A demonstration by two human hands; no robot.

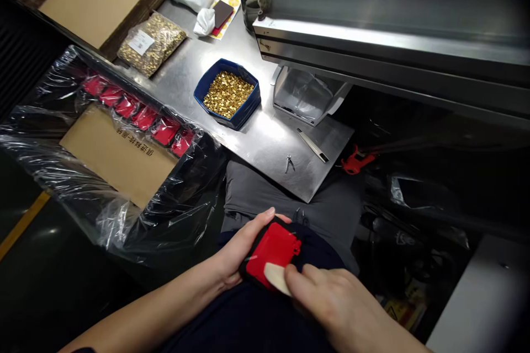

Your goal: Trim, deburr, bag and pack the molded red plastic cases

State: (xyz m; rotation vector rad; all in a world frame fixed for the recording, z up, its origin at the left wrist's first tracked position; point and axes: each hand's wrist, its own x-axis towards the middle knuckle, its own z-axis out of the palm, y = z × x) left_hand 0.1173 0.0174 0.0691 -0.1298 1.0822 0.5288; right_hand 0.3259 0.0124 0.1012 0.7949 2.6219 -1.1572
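The left hand (pixel 239 245), nearer of the two, clasps a black-edged red case (pixel 278 248) whose long side slants away and rightward, while the right hand (pixel 333 292) pinches a pale scraper (pixel 275 277), its tip over the case's near end, left of those fingers, with nothing between. Past the fingertips, a metal table (pixel 265 153) bears a small metal piece (pixel 289 163), then a blue tub (pixel 247 115) of gold bits (pixel 227 94); leftward, more red pieces (pixel 144 118) line a plastic-wrapped box.
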